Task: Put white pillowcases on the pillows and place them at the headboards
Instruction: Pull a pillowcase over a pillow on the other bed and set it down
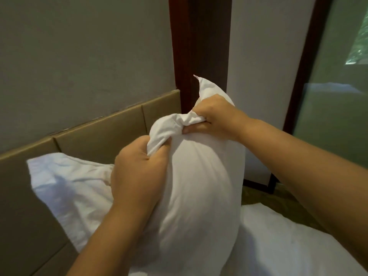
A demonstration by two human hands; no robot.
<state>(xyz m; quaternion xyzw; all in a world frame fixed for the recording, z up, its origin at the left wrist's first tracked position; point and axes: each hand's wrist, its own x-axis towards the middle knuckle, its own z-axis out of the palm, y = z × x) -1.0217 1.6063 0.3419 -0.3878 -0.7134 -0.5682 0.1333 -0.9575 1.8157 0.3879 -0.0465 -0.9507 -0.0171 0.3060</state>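
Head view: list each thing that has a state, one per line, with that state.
Held pillow: upright on the bed, white case bunched at its top end.
Left hand: grip shut on the bunched case.
Right hand: grip shut on the bunched case.
Second pillow: cased, leaning against the headboard.
Bed sheet: white, lying flat.

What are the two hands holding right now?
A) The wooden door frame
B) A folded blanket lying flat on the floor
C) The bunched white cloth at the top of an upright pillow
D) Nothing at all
C: the left hand and right hand both clutch gathered white fabric at the top of the upright pillow.
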